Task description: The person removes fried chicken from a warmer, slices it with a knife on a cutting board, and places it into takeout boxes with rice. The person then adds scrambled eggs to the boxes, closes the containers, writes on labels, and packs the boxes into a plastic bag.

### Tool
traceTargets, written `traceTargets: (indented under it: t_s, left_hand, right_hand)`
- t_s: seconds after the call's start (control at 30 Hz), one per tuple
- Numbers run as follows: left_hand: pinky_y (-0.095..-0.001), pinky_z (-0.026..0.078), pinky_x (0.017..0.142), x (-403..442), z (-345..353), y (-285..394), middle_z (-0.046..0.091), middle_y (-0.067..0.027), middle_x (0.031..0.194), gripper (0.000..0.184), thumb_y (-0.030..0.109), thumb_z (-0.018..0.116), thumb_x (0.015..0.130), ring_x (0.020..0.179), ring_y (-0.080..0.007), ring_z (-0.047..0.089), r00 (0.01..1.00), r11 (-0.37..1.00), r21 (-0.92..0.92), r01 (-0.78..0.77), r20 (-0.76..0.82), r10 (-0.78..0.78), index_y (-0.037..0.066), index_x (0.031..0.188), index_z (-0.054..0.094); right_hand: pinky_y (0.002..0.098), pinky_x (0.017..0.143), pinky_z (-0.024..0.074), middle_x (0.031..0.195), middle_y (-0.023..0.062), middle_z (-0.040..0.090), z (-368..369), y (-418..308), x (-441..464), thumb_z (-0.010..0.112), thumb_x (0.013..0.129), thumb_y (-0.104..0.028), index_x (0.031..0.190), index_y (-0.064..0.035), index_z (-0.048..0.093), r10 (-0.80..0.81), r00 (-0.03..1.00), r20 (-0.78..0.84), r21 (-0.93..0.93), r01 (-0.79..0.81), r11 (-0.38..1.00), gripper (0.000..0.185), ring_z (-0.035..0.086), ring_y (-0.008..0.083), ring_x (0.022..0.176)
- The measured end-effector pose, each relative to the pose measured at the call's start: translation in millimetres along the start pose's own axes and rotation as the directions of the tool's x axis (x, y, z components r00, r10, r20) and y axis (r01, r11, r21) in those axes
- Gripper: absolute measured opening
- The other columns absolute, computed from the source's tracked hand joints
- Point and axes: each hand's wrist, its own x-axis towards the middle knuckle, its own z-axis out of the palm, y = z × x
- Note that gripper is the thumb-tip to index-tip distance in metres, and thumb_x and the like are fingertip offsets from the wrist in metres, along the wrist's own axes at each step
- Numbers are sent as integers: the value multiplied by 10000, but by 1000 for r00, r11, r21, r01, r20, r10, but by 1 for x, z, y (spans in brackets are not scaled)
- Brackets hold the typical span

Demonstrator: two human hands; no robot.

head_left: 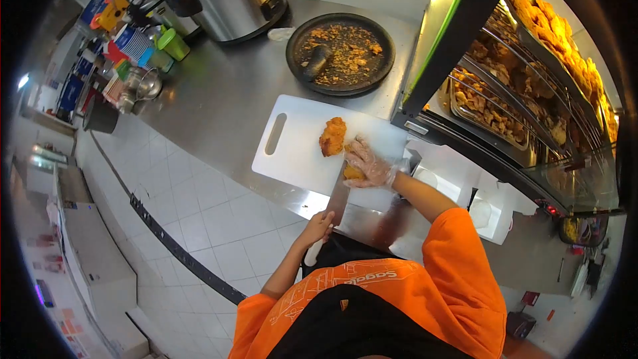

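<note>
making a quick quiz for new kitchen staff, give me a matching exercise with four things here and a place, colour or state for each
1 knife
2 cutting board
3 right hand
4 black dish

A in a clear glove
B round, with orange bits in it
C gripped by the left hand
D white, flat on the counter

Pairs: 1-C, 2-D, 3-A, 4-B

White board [299, 149], golden-brown chicken [332, 137], white-handled knife [339, 201], white-printed orange shirt [458, 259]
</note>
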Motion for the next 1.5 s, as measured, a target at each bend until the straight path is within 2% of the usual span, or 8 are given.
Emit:
traceTargets:
  t_s: [0.43, 0.53, 0.73, 0.83, 1.03, 1.2, 1.4, 1.5]
  left_hand:
    - [-343, 389, 532, -30, 65, 89, 530, -176, 634, 305, 314, 456, 843, 544, -270, 492, 922, 714, 605, -352, 356, 152, 30, 929, 529]
    - [-345, 393, 535, -27, 55, 92, 520, -166, 611, 306, 317, 469, 838, 536, -256, 491, 926, 717, 604, -348, 339, 164, 19, 875, 529]
    - [-302, 382, 435, -47, -11, 58, 467, -76, 503, 333, 318, 476, 840, 445, -161, 467, 936, 825, 510, -242, -101, 337, 9, 720, 506]
    - [-240, 335, 360, -57, -35, 51, 431, -18, 473, 326, 319, 472, 846, 381, -93, 410, 911, 947, 319, -44, -375, 169, 28, 699, 487]
    - [-209, 307, 342, -67, -48, 40, 390, 19, 459, 317, 328, 471, 846, 364, -65, 376, 803, 990, 104, -90, -581, 134, 49, 696, 465]
    - [-333, 383, 437, -57, -48, 19, 504, -125, 517, 323, 307, 466, 841, 461, -241, 510, 779, 939, 345, -1, -588, 217, 2, 764, 539]
    - [-402, 415, 541, -41, -38, 34, 547, -199, 619, 335, 327, 450, 829, 614, -367, 543, 869, 803, 594, 48, -421, 260, 11, 789, 552]
    - [-406, 432, 549, -30, -44, 56, 563, -176, 630, 307, 328, 451, 822, 617, -353, 553, 909, 706, 707, 37, -316, 270, 38, 807, 552]
  right_hand:
    - [515, 955, 224, 1207, 245, 295, -102, -104, -120, 696, 588, -433, 1177, -45, 339, 499, 467, -730, 175, -578, 797, 791, 231, 433, 1158]
    - [480, 964, 207, 1201, 251, 314, -116, -85, -162, 627, 686, -382, 1177, -30, 373, 688, 569, -449, -256, -820, 511, 655, 292, 409, 1128]
    - [461, 929, 276, 1094, 190, 459, -109, -97, -98, 551, 662, -152, 1003, -15, 507, 735, 588, -337, -308, -807, 505, 370, 399, 353, 1057]
    - [415, 910, 319, 1099, 136, 480, -41, -68, -54, 507, 630, -64, 969, -45, 540, 364, 855, -370, -134, -437, 889, 341, 411, 325, 1069]
    - [397, 915, 329, 1093, 81, 492, -8, -18, 94, 509, 719, -131, 974, -128, 545, 21, 999, -30, -426, -32, 904, 258, 430, 300, 1049]
    - [384, 867, 358, 965, 101, 537, -13, -9, 104, 528, 732, -241, 1018, -91, 500, 534, 752, 387, -291, -451, 844, 324, 453, 285, 1013]
    - [365, 854, 375, 1027, 181, 522, -35, -70, 20, 525, 717, -463, 1067, -28, 484, 696, 712, 92, -392, -616, 683, 560, 491, 304, 969]
    - [360, 875, 353, 1095, 213, 482, -54, -84, 12, 510, 729, -477, 1147, -2, 420, 819, 473, 324, 100, -878, 468, 639, 463, 328, 1010]
